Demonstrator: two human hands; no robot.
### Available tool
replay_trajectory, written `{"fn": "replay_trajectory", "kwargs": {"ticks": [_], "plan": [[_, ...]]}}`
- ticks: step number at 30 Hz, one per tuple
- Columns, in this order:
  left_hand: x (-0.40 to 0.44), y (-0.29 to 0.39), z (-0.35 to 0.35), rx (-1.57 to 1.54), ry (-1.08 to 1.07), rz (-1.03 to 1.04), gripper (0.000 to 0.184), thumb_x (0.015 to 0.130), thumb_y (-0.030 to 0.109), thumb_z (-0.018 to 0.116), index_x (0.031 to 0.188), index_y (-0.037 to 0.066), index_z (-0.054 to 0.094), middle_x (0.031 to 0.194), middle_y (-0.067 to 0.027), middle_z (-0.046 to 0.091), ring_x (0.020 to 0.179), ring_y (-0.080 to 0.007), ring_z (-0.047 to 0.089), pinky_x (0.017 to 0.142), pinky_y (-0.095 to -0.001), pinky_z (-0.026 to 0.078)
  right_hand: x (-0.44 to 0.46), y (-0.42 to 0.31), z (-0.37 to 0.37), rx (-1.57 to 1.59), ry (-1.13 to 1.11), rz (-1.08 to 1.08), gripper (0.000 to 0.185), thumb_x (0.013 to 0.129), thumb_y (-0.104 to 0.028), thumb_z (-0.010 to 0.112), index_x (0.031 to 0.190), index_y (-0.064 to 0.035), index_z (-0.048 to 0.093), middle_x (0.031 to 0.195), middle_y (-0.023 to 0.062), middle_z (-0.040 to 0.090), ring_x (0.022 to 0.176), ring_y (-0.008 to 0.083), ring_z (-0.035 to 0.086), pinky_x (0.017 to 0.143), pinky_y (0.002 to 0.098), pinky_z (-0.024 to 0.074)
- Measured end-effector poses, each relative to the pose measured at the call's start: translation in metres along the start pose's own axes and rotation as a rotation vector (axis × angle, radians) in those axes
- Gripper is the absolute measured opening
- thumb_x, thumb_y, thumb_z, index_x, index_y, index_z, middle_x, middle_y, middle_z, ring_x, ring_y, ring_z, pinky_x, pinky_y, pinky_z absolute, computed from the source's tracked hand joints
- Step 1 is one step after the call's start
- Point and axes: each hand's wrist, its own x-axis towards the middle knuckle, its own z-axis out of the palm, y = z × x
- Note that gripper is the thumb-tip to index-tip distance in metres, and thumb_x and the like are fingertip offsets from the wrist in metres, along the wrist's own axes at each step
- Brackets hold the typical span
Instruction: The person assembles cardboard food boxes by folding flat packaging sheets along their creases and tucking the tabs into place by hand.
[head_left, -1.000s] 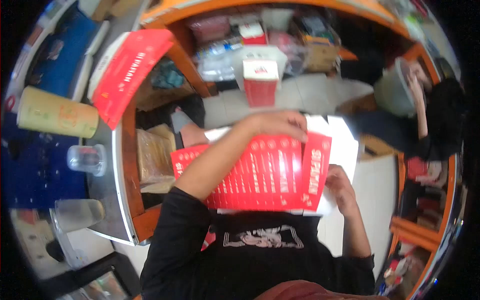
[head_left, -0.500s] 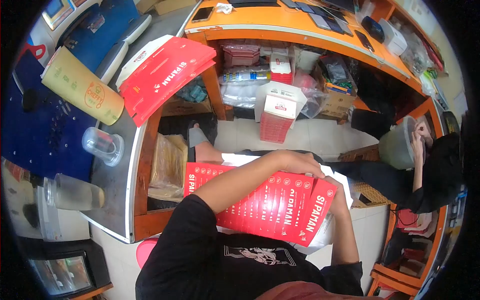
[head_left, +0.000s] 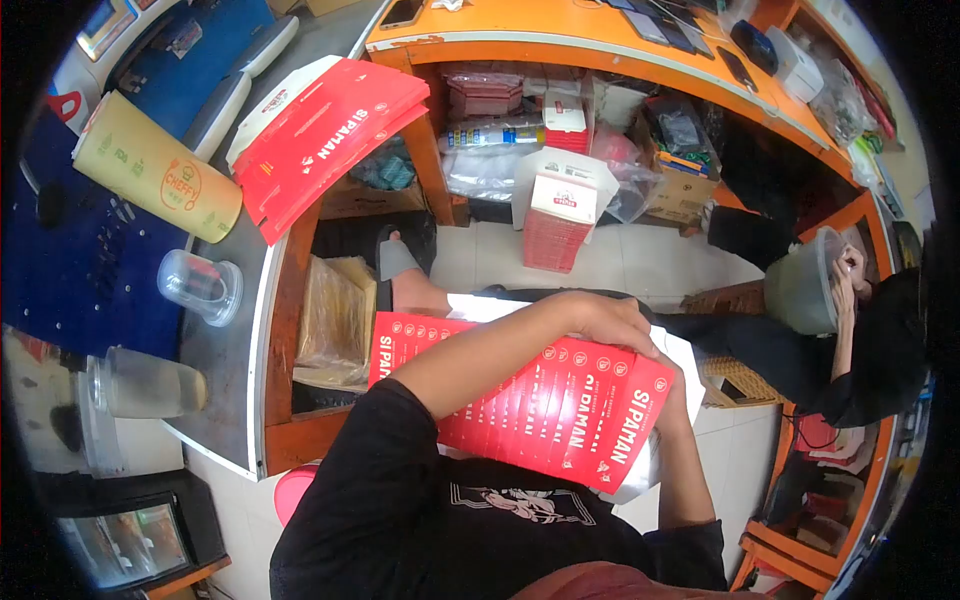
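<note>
Fanned-out flat red cartons [head_left: 510,420] with white "SI PAMAN" lettering lie across my lap, overlapping in a row. My left forearm crosses over them. At their far right corner, my left hand [head_left: 612,325] is closed, fingers bent over the edge of the end carton. My right hand [head_left: 676,395] is closed around that carton's right side, its fingers partly hidden behind the board. White inner flaps [head_left: 682,350] stick out beyond both hands.
More flat red cartons [head_left: 335,135] lie on the left counter beside a yellow cup [head_left: 160,170] and a clear plastic cup [head_left: 200,285]. A carton stack [head_left: 558,230] stands on the floor ahead. At right, another person's hands [head_left: 848,280] hold a clear tub [head_left: 802,285].
The camera view has shifted slightly. Both my hands stay at the end carton with small finger movements, and the white flaps beside them have shifted a little.
</note>
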Motion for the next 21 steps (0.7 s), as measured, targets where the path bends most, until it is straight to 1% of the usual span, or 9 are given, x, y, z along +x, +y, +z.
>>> {"fn": "replay_trajectory", "kwargs": {"ticks": [3, 7, 8, 11, 12, 15, 16, 19, 21], "plan": [[-0.002, -0.007, 0.002, -0.023, 0.027, 0.045, 0.049, 0.088, 0.056, 0.068, 0.100, 0.009, 0.072, 0.117, -0.0145, 0.050, 0.110, -0.0265, 0.053, 0.094, -0.0346, 0.042, 0.004, 0.030, -0.003, -0.021, 0.001, -0.010, 0.031, 0.084, -0.008, 0.079, 0.108, -0.0012, 0.061, 0.108, 0.0054, 0.067, 0.096, 0.0122, 0.064, 0.083, 0.0287, 0.0527], [-0.006, -0.012, 0.000, -0.187, -0.038, 0.121, 0.038, 0.083, 0.041, 0.078, 0.099, 0.009, 0.067, 0.114, -0.0104, 0.052, 0.101, -0.0209, 0.057, 0.087, -0.0321, 0.044, 0.005, 0.008, -0.014, -0.034, -0.104, 0.026, 0.045, 0.086, -0.015, 0.078, 0.121, -0.0056, 0.051, 0.114, 0.0070, 0.062, 0.104, 0.0138, 0.061, 0.088, 0.0309, 0.0514], [-0.006, -0.012, -0.001, -0.237, -0.073, 0.114, 0.036, 0.082, 0.037, 0.080, 0.099, 0.009, 0.065, 0.113, -0.0091, 0.052, 0.099, -0.0189, 0.058, 0.085, -0.0314, 0.045, 0.002, -0.008, -0.012, 0.107, -0.007, 0.220, 0.044, 0.091, -0.017, 0.073, 0.126, -0.0059, 0.048, 0.122, 0.0094, 0.058, 0.106, 0.0142, 0.061, 0.089, 0.0313, 0.0518], [0.000, -0.017, 0.003, -0.368, -0.101, 0.143, 0.030, 0.080, 0.026, 0.081, 0.093, 0.009, 0.060, 0.102, -0.0052, 0.056, 0.091, -0.0131, 0.058, 0.077, -0.0293, 0.045, -0.002, -0.045, -0.011, 0.590, 0.017, -0.040, 0.044, 0.092, -0.020, 0.073, 0.127, -0.0066, 0.050, 0.112, 0.0048, 0.062, 0.109, 0.0133, 0.061, 0.091, 0.0292, 0.0514], [0.001, -0.017, 0.004, -0.385, -0.142, 0.132, 0.029, 0.080, 0.023, 0.081, 0.092, 0.009, 0.058, 0.098, -0.0040, 0.057, 0.089, -0.0119, 0.058, 0.075, -0.0289, 0.045, -0.003, -0.048, -0.011, 0.417, 0.011, -0.001, 0.031, 0.094, -0.014, 0.070, 0.120, -0.0050, 0.055, 0.109, 0.0044, 0.062, 0.101, 0.0126, 0.064, 0.087, 0.0275, 0.0526], [-0.002, -0.014, 0.001, -0.417, -0.217, 0.129, 0.028, 0.079, 0.017, 0.079, 0.089, 0.009, 0.055, 0.086, -0.0011, 0.058, 0.083, -0.0092, 0.058, 0.070, -0.0273, 0.044, -0.004, -0.024, -0.014, 0.009, -0.004, -0.041, 0.010, 0.098, -0.007, 0.065, 0.106, -0.0016, 0.062, 0.109, 0.0060, 0.063, 0.091, 0.0106, 0.063, 0.071, 0.0243, 0.0524], [-0.006, -0.010, 0.002, -0.429, -0.197, 0.154, 0.028, 0.079, 0.015, 0.079, 0.089, 0.009, 0.054, 0.084, -0.0007, 0.058, 0.081, -0.0088, 0.057, 0.069, -0.0267, 0.044, -0.006, -0.023, -0.008, 0.051, 0.077, -0.078, 0.005, 0.097, -0.005, 0.066, 0.098, -0.0005, 0.064, 0.099, 0.0037, 0.064, 0.081, 0.0085, 0.063, 0.066, 0.0223, 0.0500], [-0.006, -0.012, 0.002, -0.465, -0.220, 0.177, 0.028, 0.079, 0.012, 0.079, 0.089, 0.008, 0.053, 0.083, -0.0004, 0.059, 0.080, -0.0081, 0.058, 0.068, -0.0260, 0.044, -0.009, -0.032, -0.009, 0.004, 0.038, 0.056, 0.006, 0.096, -0.005, 0.067, 0.099, -0.0001, 0.064, 0.098, 0.0035, 0.063, 0.082, 0.0085, 0.063, 0.067, 0.0227, 0.0505], [-0.001, -0.016, 0.005, -0.483, -0.247, 0.177, 0.028, 0.078, 0.011, 0.078, 0.090, 0.008, 0.053, 0.083, -0.0003, 0.059, 0.080, -0.0081, 0.058, 0.069, -0.0260, 0.045, -0.001, -0.037, -0.006, -0.149, -0.059, -0.021, 0.008, 0.095, -0.004, 0.068, 0.101, -0.0006, 0.064, 0.099, 0.0035, 0.064, 0.082, 0.0084, 0.063, 0.068, 0.0228, 0.0516]]}}
